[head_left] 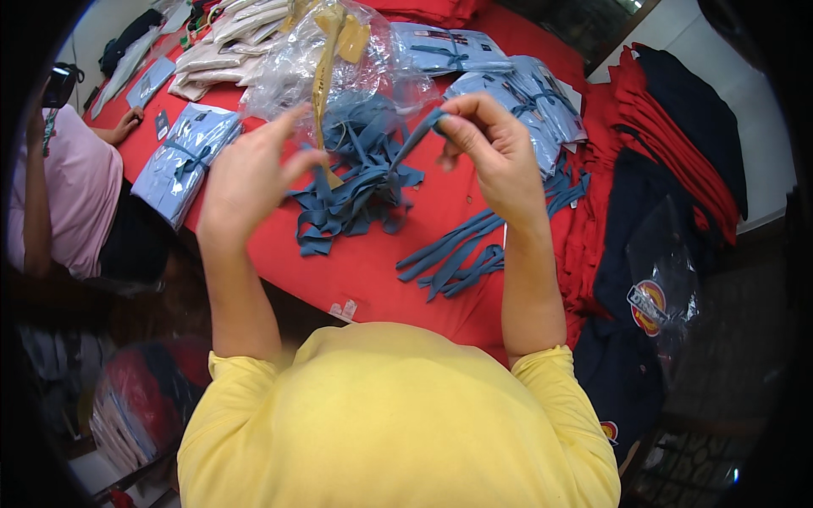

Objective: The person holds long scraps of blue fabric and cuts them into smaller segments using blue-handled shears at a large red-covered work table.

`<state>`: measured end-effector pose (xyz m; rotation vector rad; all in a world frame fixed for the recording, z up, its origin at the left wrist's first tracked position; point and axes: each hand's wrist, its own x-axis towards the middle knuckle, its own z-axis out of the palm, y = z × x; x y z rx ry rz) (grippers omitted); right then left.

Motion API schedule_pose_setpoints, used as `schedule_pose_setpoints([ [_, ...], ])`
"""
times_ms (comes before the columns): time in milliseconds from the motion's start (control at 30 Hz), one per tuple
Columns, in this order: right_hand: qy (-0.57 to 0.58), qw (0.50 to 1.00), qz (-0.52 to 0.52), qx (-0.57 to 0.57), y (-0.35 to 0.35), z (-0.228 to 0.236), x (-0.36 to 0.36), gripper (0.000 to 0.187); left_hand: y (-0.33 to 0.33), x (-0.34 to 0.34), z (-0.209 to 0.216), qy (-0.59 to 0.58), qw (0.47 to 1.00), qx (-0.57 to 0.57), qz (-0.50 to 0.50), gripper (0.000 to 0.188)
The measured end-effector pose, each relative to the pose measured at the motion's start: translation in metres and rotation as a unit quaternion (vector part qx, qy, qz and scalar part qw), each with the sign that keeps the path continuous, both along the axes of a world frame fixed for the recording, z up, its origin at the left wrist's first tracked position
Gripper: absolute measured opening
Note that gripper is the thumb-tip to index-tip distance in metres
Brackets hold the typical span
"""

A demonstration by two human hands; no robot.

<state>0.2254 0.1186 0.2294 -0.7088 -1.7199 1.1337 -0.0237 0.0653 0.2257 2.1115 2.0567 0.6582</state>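
My right hand (pixel 493 144) pinches one end of a blue-grey fabric strip (pixel 417 140) between thumb and fingers. The strip slants down toward a tangled heap of similar strips (pixel 351 199) on the red-covered table (pixel 330 275). To the left of the heap my left hand (pixel 258 165) is raised, blurred by motion, its thumb and fingers apart and nothing seen in them. Below my right hand, more blue-grey strips (pixel 461 254) lie side by side in a loose row. Beside my left hand sits a folded light-blue shirt bundle (pixel 179 169) tied with a blue strip.
Crumpled clear plastic (pixel 288 80) with yellow tape lies behind the heap. More tied light-blue bundles (pixel 517 97) are at the back right. Red and navy garments (pixel 669 127) are stacked at the right. A person in pink (pixel 72 186) stands at the left; bagged clothes (pixel 148 389) are below.
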Motion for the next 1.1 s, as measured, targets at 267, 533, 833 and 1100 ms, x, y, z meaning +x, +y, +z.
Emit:
schedule_pose_setpoints([
  [267, 0.317, 0.932, 0.046, 0.172, -0.077, 0.086, 0.052, 0.021, 0.024, 0.076, -0.033, -0.315, 0.890, -0.054, -0.324, 0.028],
  [533, 0.587, 0.645, 0.051, 0.486, -0.199, 0.127, 0.219, 0.006, 0.068, -0.002, -0.115, -0.152, 0.962, -0.009, -0.227, 0.021],
  [833, 0.382, 0.919, -0.073, 0.066, -0.092, 0.056, 0.262, 0.031, 0.006, -0.055, -0.038, -0.567, 0.732, 0.025, -0.377, 0.036],
  [1100, 0.197, 0.891, -0.382, -0.149, 0.069, -0.111, 0.279, 0.013, -0.036, 0.007, -0.023, -0.353, 0.591, -0.229, -0.688, 0.019],
])
